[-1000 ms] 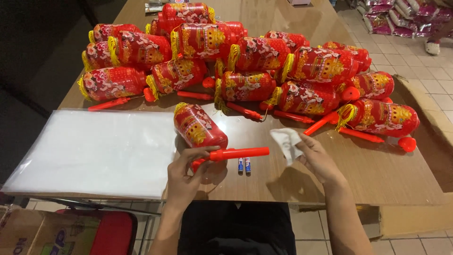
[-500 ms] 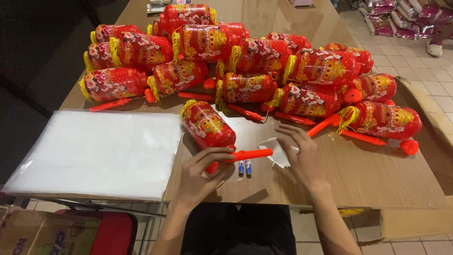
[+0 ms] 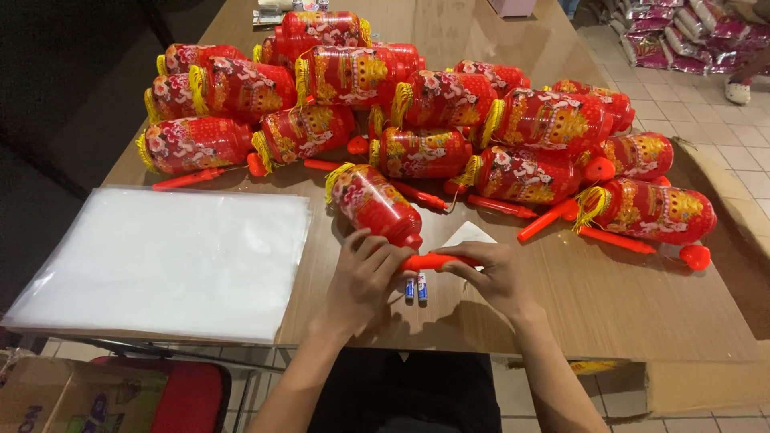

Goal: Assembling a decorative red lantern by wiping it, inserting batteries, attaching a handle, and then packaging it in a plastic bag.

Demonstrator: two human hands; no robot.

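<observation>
Shop packing area: lantern pile [image 3: 449,120], plastic bag stack [image 3: 168,261], cartons [image 3: 48,397].

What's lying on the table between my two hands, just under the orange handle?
Two small batteries lie side by side there, between left hand and right hand, in the head view.

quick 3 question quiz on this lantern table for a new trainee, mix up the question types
1. True or false: both hands grip the orange handle of the near red lantern.
2. What lies on the wooden table just below that handle?
A. two small batteries
B. a pair of scissors
C. a roll of tape
3. Fill in: the stack of clear plastic bags lies to the person's ____ side.

Key:
1. True. The left hand and right hand both close on it.
2. A, the two small batteries.
3. left
</observation>
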